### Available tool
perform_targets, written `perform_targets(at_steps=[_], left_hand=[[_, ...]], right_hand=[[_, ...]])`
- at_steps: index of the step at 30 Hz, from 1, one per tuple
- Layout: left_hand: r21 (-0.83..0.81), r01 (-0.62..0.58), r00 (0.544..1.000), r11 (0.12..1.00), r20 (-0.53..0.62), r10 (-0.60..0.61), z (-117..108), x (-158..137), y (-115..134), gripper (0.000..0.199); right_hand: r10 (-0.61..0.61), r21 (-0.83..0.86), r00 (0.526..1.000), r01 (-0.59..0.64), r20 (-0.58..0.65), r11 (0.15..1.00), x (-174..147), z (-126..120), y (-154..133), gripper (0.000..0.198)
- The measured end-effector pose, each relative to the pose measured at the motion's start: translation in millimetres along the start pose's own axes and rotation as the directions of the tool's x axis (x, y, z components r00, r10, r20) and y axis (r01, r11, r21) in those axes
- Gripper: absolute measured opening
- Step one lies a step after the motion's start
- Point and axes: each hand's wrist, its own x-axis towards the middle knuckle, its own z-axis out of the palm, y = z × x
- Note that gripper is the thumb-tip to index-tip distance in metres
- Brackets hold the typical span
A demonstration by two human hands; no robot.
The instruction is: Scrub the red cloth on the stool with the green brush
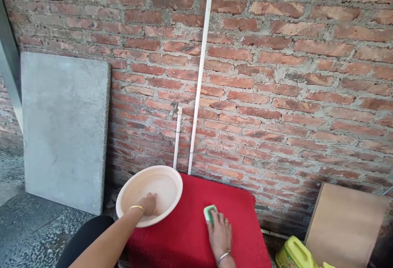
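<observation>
While the left hand [149, 204] sat down inside the pale basin [180, 186], its grip impossible to tell, the right hand [220, 235] was well apart from it, fingers curled over a green-and-white scrubber [209, 215] on the red cloth [181, 239]! Just ahead of the right palm it lay, half hidden by those fingers, its long axis seemingly pointing away from the wrist. Right hand on it, clearly the nearer; the left was off beyond the basin's rim.
</observation>
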Motion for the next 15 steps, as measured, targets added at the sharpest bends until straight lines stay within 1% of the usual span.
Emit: perform_targets(at_steps=[1, 2, 4, 5, 6, 7, 8, 9, 10, 12, 13, 15], left_hand=[[0.001, -0.006, 1.0, 1.0, 0.002, 0.006, -0.3, 0.0, 0.4, 0.081], [0.007, -0.013, 1.0, 1.0, 0.009, 0.013, -0.2, 0.1, 0.8, 0.08], [0.01, -0.021, 1.0, 1.0, 0.012, 0.02, 0.7, 0.3, 1.2, 0.078], [0.011, -0.017, 1.0, 1.0, 0.009, 0.017, 1.3, 0.3, 1.3, 0.08], [0.012, -0.009, 1.0, 1.0, 0.006, 0.009, 2.0, 0.3, 1.3, 0.083], [0.014, -0.001, 1.0, 1.0, 0.001, 0.001, 2.6, 0.3, 1.2, 0.085], [0.016, 0.003, 1.0, 1.0, -0.005, -0.003, 3.1, 0.2, 1.1, 0.087], [0.019, 0.003, 1.0, 1.0, -0.011, -0.003, 3.4, 0.1, 1.0, 0.088], [0.021, 0.0, 1.0, 1.0, -0.016, 0.0, 3.5, -0.2, 0.8, 0.087], [0.023, -0.009, 1.0, 1.0, -0.026, 0.01, 3.1, -1.1, 0.5, 0.085], [0.023, -0.014, 0.999, 1.0, -0.029, 0.015, 2.6, -1.7, 0.3, 0.084], [0.028, -0.024, 0.999, 0.999, -0.025, 0.025, 1.7, -2.8, -0.1, 0.084]], right_hand=[[0.089, -0.041, 0.996, -0.09, -0.023, 0.995, 3.6, -4.0, 26.5, 0.038], [0.188, -0.073, 0.981, -0.192, -0.056, 0.979, 6.2, -7.6, 52.8, 0.039], [0.369, -0.092, 0.92, -0.382, -0.136, 0.919, 9.2, -13.4, 96.9, 0.039], [0.421, -0.09, 0.892, -0.438, -0.163, 0.894, 10.1, -15.2, 111.4, 0.041], [0.443, -0.084, 0.879, -0.462, -0.178, 0.883, 11.1, -16.2, 119.2, 0.042], [0.439, -0.079, 0.88, -0.457, -0.18, 0.886, 12.2, -16.5, 119.9, 0.044], [0.413, -0.075, 0.894, -0.43, -0.174, 0.9, 13.2, -16.1, 113.3, 0.044], [0.366, -0.064, 0.916, -0.381, -0.164, 0.923, 13.8, -15.0, 100.3, 0.042], [0.297, -0.043, 0.943, -0.306, -0.148, 0.951, 13.5, -13.4, 81.8, 0.041], [0.105, 0.034, 0.988, -0.102, -0.112, 0.994, 9.0, -8.3, 34.8, 0.038], [-0.003, 0.087, 0.995, 0.011, -0.098, 0.996, 4.3, -5.0, 9.6, 0.038], [-0.17, 0.174, 0.983, 0.181, -0.073, 0.968, -8.2, 2.9, -35.9, 0.038]])
